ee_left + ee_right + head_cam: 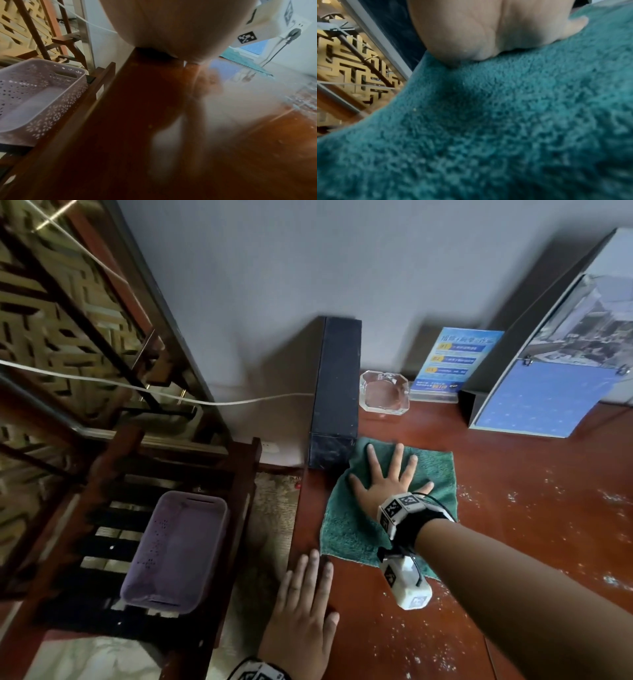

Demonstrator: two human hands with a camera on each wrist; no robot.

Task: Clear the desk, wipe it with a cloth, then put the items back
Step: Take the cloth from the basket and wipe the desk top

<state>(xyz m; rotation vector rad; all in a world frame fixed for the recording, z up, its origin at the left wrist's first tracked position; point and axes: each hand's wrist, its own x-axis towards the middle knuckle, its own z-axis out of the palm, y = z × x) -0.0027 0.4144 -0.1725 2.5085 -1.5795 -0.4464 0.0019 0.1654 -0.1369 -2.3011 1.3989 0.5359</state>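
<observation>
Green cloth [349,529] is pressed flat on the desk [513,474] under the right hand [387,487], fingers spread, nothing gripped. Left hand [301,611] is laid flat, empty, at the near edge. White specks [582,501] lie rightward of the cloth, nearer the right hand.

The right hand [385,486] lies flat, fingers spread, arm outstretched; the left hand [303,607] flat, fingers together.

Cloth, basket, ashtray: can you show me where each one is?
Cloth [346,527]: head view, on its bare near-left part.
Basket [176,549]: head view, on its bare floor.
Ashtray [384,394]: head view, on its hollow middle.
</observation>
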